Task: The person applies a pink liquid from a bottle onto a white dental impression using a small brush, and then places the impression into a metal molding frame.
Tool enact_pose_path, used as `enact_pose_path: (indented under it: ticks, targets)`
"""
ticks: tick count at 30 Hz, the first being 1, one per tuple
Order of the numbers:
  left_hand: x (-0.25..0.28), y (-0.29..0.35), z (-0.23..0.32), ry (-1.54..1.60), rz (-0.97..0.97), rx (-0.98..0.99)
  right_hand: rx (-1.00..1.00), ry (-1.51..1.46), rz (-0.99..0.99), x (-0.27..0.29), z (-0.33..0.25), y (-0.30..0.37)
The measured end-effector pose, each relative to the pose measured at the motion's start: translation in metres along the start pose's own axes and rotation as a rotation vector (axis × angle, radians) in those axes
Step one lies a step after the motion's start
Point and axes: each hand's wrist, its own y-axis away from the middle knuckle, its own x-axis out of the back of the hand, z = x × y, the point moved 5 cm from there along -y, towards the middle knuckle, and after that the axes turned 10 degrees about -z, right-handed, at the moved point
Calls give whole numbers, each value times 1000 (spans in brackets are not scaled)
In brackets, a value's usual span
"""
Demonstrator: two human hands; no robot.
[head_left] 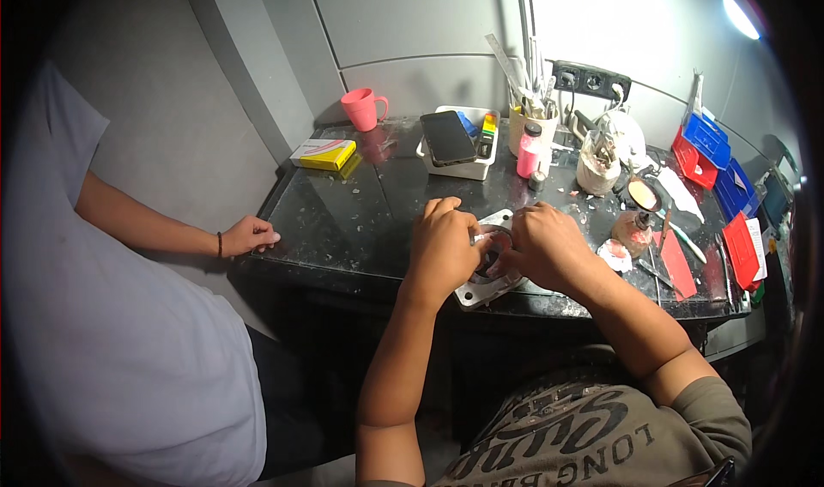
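Both my hands are closed around a pale metal dental flask (472,296) at the front edge of the black table. It has holes at its corners and a dark round opening with pinkish-white material inside. My left hand (444,245) grips its left side, fingers curled over toward the opening. From the right, my right hand (549,242) presses its curled fingers at the opening's rim. My fingers hide much of the flask's middle. To the right of my right hand lies a crumpled white piece with pink smears (614,255).
At left, another person's hand (251,235) rests on the table's edge. Behind my hands stands a white tray (462,169) with a phone (448,139) on it. A pink bottle (529,152), a tool holder (530,127), a pink mug (361,109) and a red sheet (674,266) surround the work area.
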Motion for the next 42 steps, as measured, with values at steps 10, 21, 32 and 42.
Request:
enact_pose_path:
  ticks: [10, 21, 32, 42]
  targets:
    - [-5, 3, -5, -26, 30, -3, -40, -48, 156, -15, 8, -4]
    - [-5, 10, -9, 87, 106, 23, -26, -178, 229, 1, -6, -6]
    - [1, 17, 14, -172, -27, 29, -43, -314, 160, 11, 15, -10]
    - [-8, 8, 17, -251, -220, 69, -51, -411, 172, 14, 29, -9]
